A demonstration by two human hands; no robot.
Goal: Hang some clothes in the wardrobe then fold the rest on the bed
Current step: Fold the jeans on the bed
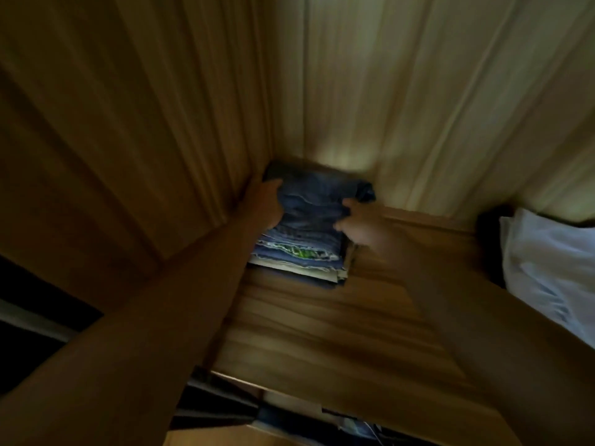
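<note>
Stack position: the stack of folded clothes [299,255] sits in the back left corner of the wardrobe shelf [338,317], close against the side wall [161,123].
Top item: we identify folded jeans [315,201], long axis running from front to back of the shelf.
Left hand [265,204]: curled round the left edge of the jeans, wedged between them and the wall.
Right hand [360,225]: fingers extended, the tips touching the right edge of the jeans and gripping nothing.
Key relation: the jeans lie between the two hands. We judge the left hand the nearer and better seated.
Hidden: the left fingertips and the back edge of the stack.
Unclear: motion blur smears the right hand. We cannot name the lower garments.
Cut off: a white cloth [547,262] at the right edge.
</note>
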